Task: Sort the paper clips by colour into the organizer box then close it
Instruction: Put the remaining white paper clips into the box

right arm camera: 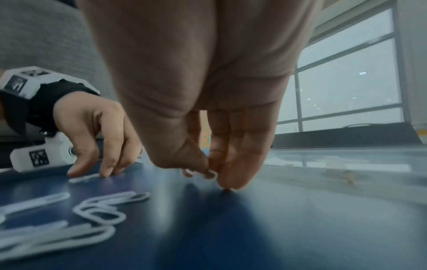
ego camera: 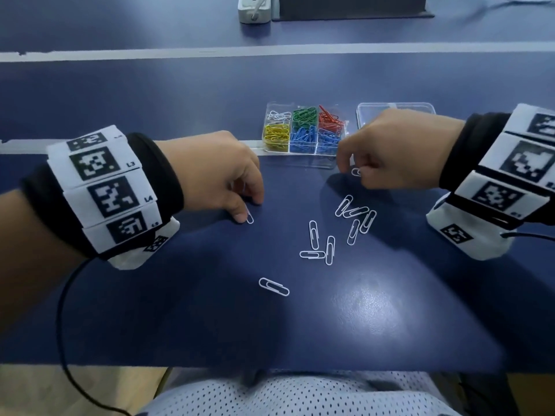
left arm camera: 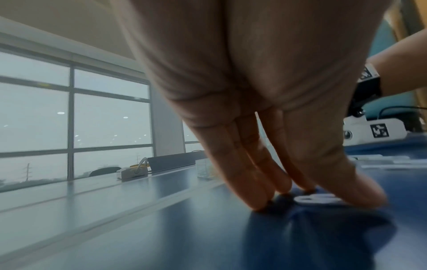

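The organizer box (ego camera: 303, 151) stands open on the blue table (ego camera: 390, 310), at the seam between two tabletops, its six compartments holding white, green, red, yellow and blue paper clips, blue filling two of them. Its clear lid (ego camera: 420, 108) lies just to the right, partly covered by the right hand (ego camera: 396, 148). That hand pinches a white clip (ego camera: 356, 172) between thumb and fingertips just above the table, close to the box's near right corner; only the clip's end shows. The left hand (ego camera: 216, 172) bends its fingers down onto another white clip (ego camera: 249, 217), thumb and index finger at either side of it, the clip flat on the table. Whether it is gripped or only touched cannot be told. Between the hands lie loose white clips (ego camera: 330, 235), some overlapping, one (ego camera: 274, 287) apart nearer the table edge. At the far edge a power strip (ego camera: 255, 9) and a dark base (ego camera: 351, 7) are cut off. The wrist views are blurred.
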### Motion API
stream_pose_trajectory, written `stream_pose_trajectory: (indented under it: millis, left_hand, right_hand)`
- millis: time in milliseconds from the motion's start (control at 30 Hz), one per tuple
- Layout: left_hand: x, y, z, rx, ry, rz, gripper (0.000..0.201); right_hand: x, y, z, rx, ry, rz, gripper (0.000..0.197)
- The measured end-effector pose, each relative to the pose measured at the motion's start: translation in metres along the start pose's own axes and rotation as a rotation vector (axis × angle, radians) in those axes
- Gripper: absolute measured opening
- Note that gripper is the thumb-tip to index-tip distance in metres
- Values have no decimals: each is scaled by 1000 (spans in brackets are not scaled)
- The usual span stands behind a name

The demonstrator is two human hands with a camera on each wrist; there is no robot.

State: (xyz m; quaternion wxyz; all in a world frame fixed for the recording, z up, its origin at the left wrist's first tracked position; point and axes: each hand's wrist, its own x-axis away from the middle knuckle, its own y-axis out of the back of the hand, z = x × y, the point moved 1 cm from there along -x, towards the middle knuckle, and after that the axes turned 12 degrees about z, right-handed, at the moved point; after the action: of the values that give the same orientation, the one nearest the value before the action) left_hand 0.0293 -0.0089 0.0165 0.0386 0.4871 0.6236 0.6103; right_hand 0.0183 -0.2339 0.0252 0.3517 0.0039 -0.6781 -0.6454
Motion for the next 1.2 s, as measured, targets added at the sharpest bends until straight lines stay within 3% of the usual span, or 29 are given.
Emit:
stream_pose_trajectory:
  millis: [167, 333, 467, 567, 667, 767, 900, 1033, 1200]
  left_hand:
    - [1, -4, -1, -65, -13, 27, 8]
    - [9, -5, -7, -86, 16, 12, 4]
    - [14, -8, -14, -25, 57, -50, 11]
    - [17, -10, -20, 118, 36, -78, 19]
    - [18, -13, -30, 305, -1, -10, 20]
    - [17, -16, -37, 424, -28, 44, 14]
    - [20, -26, -48, 329, -88, 77, 9]
    - [17, -38, -55, 85, -132, 172, 31]
    - [15, -43, -60, 28, -136, 196, 17]
  right_hand:
    - [5, -1, 2, -201, -2, -11, 24]
    - [6, -4, 1, -373, -13, 64, 28]
    - [6, -9, 4, -242, 85, 94, 13]
    - [4, -10, 2, -119, 123, 113, 13]
    - [5, -9, 4, -108, 135, 105, 3]
    - [5, -9, 8, -93, 110, 130, 14]
    - [5, -8, 11, -79, 76, 128, 17]
    - [3, -7, 12, -69, 89, 112, 14]
    - [0, -4, 8, -73, 131, 77, 21]
